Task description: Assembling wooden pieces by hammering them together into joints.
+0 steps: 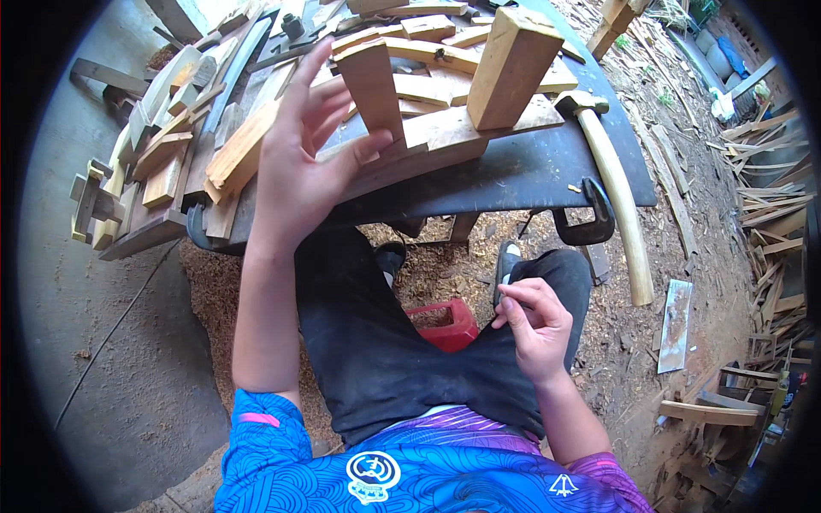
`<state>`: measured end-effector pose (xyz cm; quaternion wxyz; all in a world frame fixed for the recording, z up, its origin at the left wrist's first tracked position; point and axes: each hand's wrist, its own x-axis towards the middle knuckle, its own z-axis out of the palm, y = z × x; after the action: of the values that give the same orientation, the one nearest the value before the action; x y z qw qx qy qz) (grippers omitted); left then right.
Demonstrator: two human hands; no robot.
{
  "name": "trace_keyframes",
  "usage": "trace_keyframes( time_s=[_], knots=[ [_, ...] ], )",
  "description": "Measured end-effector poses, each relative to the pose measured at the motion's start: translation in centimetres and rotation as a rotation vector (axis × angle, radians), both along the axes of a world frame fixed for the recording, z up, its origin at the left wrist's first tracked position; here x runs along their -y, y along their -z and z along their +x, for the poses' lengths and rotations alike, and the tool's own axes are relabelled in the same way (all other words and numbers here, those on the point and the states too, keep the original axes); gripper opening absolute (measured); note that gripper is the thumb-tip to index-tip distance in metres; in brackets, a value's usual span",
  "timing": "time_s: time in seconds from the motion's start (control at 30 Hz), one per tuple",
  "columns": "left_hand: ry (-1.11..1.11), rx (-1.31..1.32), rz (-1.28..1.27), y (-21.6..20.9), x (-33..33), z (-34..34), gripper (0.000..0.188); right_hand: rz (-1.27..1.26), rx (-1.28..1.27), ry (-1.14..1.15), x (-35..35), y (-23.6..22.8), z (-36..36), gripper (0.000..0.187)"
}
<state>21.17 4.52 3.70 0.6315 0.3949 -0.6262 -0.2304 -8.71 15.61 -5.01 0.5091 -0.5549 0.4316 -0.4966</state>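
Note:
My left hand (304,158) is raised over the near edge of the workbench, its fingers and thumb spread beside an upright wooden block (374,98). The thumb tip overlaps the block's lower part; whether it touches I cannot tell. A second, thicker wooden block (515,73) stands upright to the right. Both blocks rise from a flat wooden board (445,128) lying along the bench. Over my right thigh, my right hand (540,329) is closed, thumb and fingers brought together; anything between the fingertips is too small to make out.
A hammer (614,171) with a pale wooden handle overhangs the dark workbench top (590,162). Near it a black clamp (590,221) grips the edge. Wood offcuts (162,154) crowd the left side. A red plastic stool (453,327) shows between my legs, above sawdust-covered ground.

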Motion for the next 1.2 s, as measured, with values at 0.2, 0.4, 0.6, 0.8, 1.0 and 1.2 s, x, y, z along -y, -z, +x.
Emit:
trace_keyframes(
  time_s=[0.2, 0.4, 0.6, 0.8, 1.0, 1.2],
  knots=[
    [-0.1, 0.391, 0.216, -0.4, -1.2, 0.4, 0.07, -0.013, -0.057, -0.006, 0.8, 0.2, -0.3, 0.015],
    [-0.088, 0.371, 0.298, -0.2, -1.0, 0.9, 0.053, -0.187, -0.091, -0.011, 3.6, -2.9, 1.6, 0.016],
    [-0.213, 0.456, 0.302, 0.1, -1.1, 0.1, 0.056, -0.249, -0.049, -0.051, 4.5, -4.5, 3.0, 0.017],
    [-0.393, 0.594, 0.228, -0.4, -1.6, -0.6, 0.076, -0.204, -0.008, -0.061, 3.8, -3.4, 2.9, 0.018],
    [-0.183, 0.463, 0.317, -0.4, -1.5, 0.6, 0.07, -0.201, 0.004, -0.037, 3.9, -3.6, 2.3, 0.019],
    [-0.235, 0.364, 0.169, 0.2, -1.4, 0.0, 0.033, -0.236, 0.024, -0.036, 4.1, -3.8, 0.9, 0.019]
  ],
)
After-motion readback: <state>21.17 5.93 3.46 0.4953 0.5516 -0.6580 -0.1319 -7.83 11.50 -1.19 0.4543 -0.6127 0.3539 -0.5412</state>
